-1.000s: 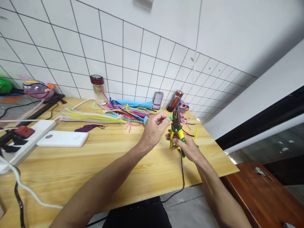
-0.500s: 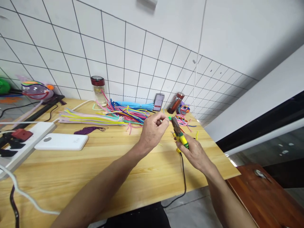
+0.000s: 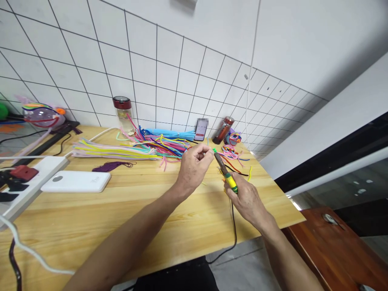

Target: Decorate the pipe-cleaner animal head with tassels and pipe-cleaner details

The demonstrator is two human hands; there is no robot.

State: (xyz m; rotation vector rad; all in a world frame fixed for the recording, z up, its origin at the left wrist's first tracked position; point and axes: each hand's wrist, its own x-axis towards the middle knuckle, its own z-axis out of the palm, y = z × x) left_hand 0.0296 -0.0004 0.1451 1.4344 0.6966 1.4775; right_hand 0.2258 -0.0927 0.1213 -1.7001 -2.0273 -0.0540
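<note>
Between the thumb and fingertips of my left hand is a small green piece, seemingly a bit of pipe cleaner. My right hand is wrapped round the yellow-and-green handles of a pair of pliers. The pliers' dark jaws point up and left, and their tip meets the green piece or lies right beside it; I cannot tell whether they grip it. Behind my left hand lies a heap of coloured pipe cleaners. A few loose pieces lie past the pliers, among them a yellow one.
Along the tiled wall stand a glass bottle, a phone, a red-brown flask and a small decorated figure. At left are a white power bank, a power strip and a purple tassel. A black cable hangs over the front edge.
The pliers have turned in my right hand, so their jaws look narrower and edge-on. Their tip has shifted slightly left. My left hand keeps its pinch on the green piece.
</note>
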